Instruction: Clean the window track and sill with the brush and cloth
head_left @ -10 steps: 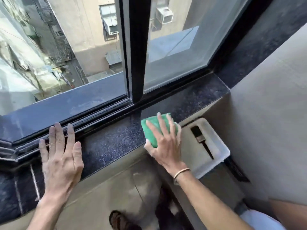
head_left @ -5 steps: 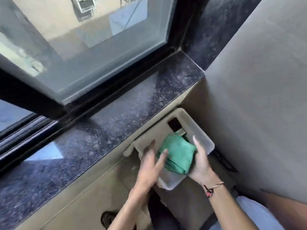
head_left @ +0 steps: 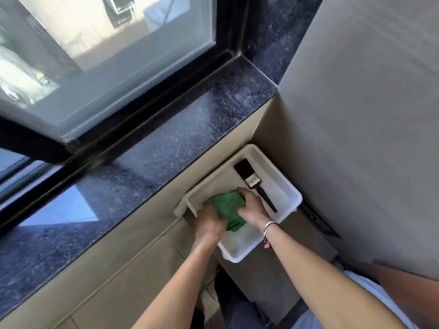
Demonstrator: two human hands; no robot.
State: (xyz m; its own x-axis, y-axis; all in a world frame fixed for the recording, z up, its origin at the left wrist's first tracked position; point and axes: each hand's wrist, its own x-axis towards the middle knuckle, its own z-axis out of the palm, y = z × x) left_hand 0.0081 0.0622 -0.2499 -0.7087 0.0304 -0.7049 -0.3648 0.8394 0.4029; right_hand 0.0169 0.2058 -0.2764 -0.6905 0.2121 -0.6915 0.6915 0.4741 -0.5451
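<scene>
pressing down into the white tub (head_left: 288,186) from the head view, both hands work the green cloth (head_left: 225,205) — the left hand (head_left: 209,224) curls its fingers over the cloth's near edge, the right hand (head_left: 253,207) clamps the far side. the black brush (head_left: 253,180) lies in the same tub, just beside the right hand. above — the dark speckled sill (head_left: 166,148) and window track (head_left: 142,124).
</scene>
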